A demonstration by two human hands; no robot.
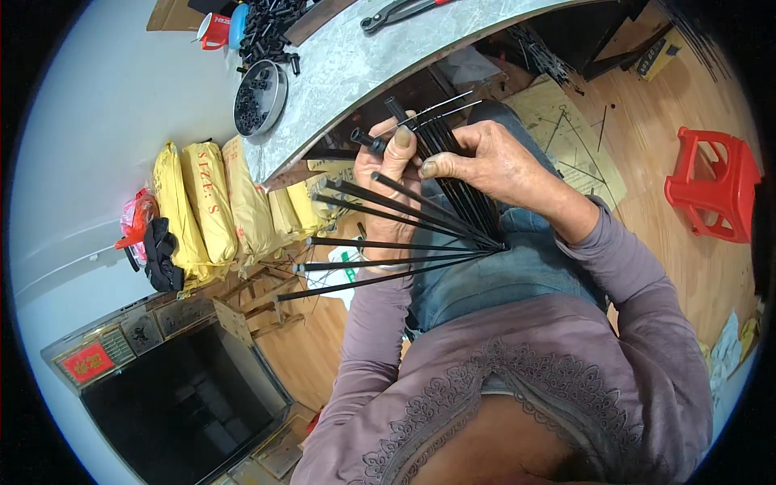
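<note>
blk rods [467, 200] run partly hidden behind rt hand [499, 162] gripping them, lt hand [394, 160] clasping part-covered blk tube [368, 141].

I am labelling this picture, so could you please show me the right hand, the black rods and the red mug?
Right hand [495, 159]: head view, on its back.
Black rods [388, 245]: head view, along one fanned-out rod.
Red mug [214, 32]: head view, on its body.

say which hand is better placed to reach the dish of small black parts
Probably the left hand: it is nearer the dish, which sits on that side; the right hand is farther across. The left does hold a black tubular piece.
</note>
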